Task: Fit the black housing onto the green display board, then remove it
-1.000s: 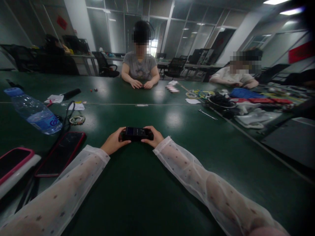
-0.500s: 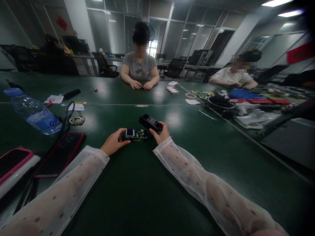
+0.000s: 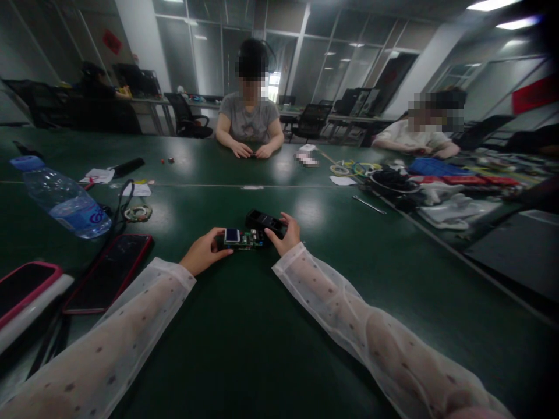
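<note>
My left hand (image 3: 206, 249) grips the left end of a green circuit board (image 3: 247, 240) between thumb and fingers. A small screen (image 3: 232, 235) sits on the board's left part. My right hand (image 3: 285, 234) is closed on a black plastic casing (image 3: 264, 220), thumb at its near side and fingers behind. The casing slants just behind the board's right end, very near it; whether they touch I cannot tell. Part of the casing is hidden by my right thumb.
A water bottle (image 3: 65, 201), a red-cased phone (image 3: 109, 273) and another phone (image 3: 27, 291) lie at left. A wrench (image 3: 369, 204) lies right of centre. Cables (image 3: 391, 183) and a blue item (image 3: 439, 167) are piled at right. Two people (image 3: 250, 119) sit across the table.
The black casing in my right hand has tipped and come down slightly, nearer the board. My left hand and the board have hardly moved.
</note>
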`<move>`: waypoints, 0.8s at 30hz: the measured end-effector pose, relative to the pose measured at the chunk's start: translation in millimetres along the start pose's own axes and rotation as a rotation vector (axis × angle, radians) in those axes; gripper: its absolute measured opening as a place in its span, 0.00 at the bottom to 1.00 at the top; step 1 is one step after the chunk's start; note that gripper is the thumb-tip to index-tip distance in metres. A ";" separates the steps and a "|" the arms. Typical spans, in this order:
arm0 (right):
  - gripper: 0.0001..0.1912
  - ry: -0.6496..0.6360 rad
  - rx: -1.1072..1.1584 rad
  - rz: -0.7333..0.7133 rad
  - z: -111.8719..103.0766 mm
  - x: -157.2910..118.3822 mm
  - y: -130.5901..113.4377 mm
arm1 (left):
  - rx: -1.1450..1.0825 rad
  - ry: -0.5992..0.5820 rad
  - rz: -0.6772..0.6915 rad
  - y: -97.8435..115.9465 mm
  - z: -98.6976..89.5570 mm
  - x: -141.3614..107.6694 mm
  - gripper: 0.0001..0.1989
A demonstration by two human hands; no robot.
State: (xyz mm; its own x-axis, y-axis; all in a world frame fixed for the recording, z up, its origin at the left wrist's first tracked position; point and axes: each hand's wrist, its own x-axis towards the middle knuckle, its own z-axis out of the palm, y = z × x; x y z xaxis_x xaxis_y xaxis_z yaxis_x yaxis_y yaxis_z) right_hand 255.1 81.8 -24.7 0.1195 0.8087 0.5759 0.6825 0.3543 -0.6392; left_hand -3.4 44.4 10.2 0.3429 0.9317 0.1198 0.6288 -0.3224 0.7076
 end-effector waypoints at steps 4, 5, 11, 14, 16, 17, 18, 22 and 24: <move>0.31 -0.031 -0.014 0.021 1.3 0.3 3.1 | 0.020 0.009 0.001 -0.2 0.2 0.2 0.27; 0.29 -0.044 -0.021 0.021 1.4 0.7 3.8 | 0.025 0.011 -0.001 -0.3 0.3 0.3 0.27; 0.26 -0.113 -0.044 0.004 1.1 3.9 5.5 | 0.025 0.018 0.001 -2.0 0.5 0.9 0.27; 0.25 -0.136 -0.068 -0.008 1.5 3.7 4.9 | 0.023 0.015 0.005 -2.2 0.4 0.7 0.27; 0.24 -0.154 -0.070 -0.034 2.0 2.8 3.3 | 0.020 0.010 0.000 -1.8 0.2 0.6 0.27; 0.24 -0.160 -0.062 -0.049 2.2 2.3 1.9 | 0.020 0.007 -0.003 -1.7 0.1 0.6 0.27; 0.23 -0.158 -0.046 -0.063 2.1 1.9 0.2 | 0.020 0.007 -0.005 -1.7 0.0 0.6 0.27; 0.25 0.007 0.074 -0.073 -1.5 0.7 -9.0 | 0.018 -0.001 0.006 -2.8 0.0 1.1 0.27; 0.26 0.057 0.140 -0.090 -4.8 0.1 -14.0 | 0.021 -0.006 0.013 -3.5 0.3 1.3 0.28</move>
State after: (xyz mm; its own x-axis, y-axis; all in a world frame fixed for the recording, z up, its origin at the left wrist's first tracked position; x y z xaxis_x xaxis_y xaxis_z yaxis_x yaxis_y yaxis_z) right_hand 248.9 74.6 -13.3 0.1061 0.7440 0.6597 0.5854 0.4895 -0.6463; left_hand -5.0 46.8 7.7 0.3548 0.9266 0.1247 0.6392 -0.3377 0.6909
